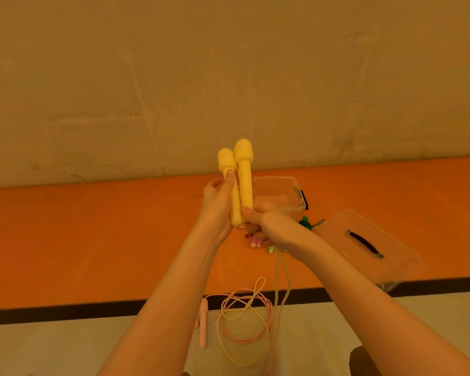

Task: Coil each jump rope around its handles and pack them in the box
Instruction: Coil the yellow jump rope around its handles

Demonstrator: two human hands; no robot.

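- Nearest to the person, on the pale floor, lies a thin pink jump rope cord point(244, 316) in loose loops, and its slim pink plastic handle point(203, 325) lies just beside the loops, on their left.
- A pale yellow cord point(281, 280) hangs down from the right hand and reaches these loops; it mixes with the pink cord on the floor.
- Both bare forearms come up from the bottom edge and meet in the middle, raised above the floor.
- The right hand point(269, 226) is curled around the lower end of one long yellow plastic handle with a thick rounded head point(244, 172) and holds it upright; the yellow cord goes out below the fist.
- The left hand point(217, 207) grips the second yellow handle of the same shape point(228, 183), with the thumb stretched along its shaft up to the head. The two handles stand side by side and touch.
- Behind the hands, on the orange floor strip, I see small pink handle ends point(255, 242), a light green piece point(270, 249) and a dark green object point(305, 223); they are partly hidden.
- To the right lies a clear plastic lid with a dark handle point(364, 240).
- A little farther stands the clear plastic box point(282, 194), open, near the beige wall point(228, 63).
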